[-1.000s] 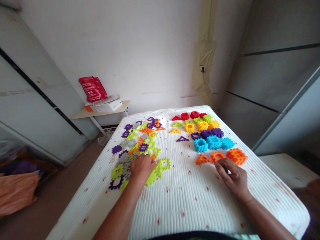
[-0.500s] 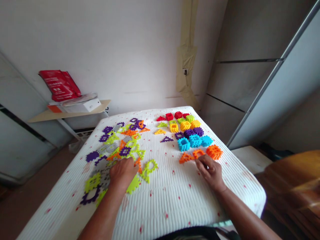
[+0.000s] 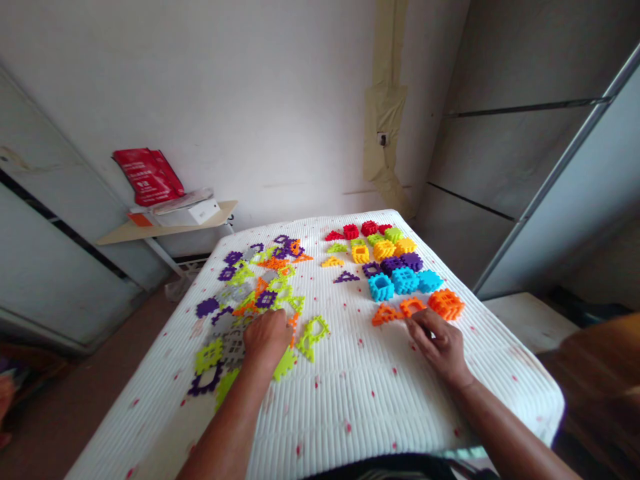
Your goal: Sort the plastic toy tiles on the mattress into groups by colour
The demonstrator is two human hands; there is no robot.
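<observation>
Hands well apart: left hand (image 3: 267, 339) curled over mixed-colour toothed plastic pieces (image 3: 235, 345) toward the left edge of white ribbed cover (image 3: 350, 393), hold hidden; right hand (image 3: 439, 345), fingertips at orange toothed plastic frame (image 3: 412, 306) toward right edge, grip unclear; stacked orange plastic squares (image 3: 447, 305) just beside

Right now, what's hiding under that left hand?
Around the left hand, you can see a grey lattice piece, an orange toothed piece and a yellow-green toothed piece. Whatever lies directly beneath the palm is covered, so I can't tell.
</observation>
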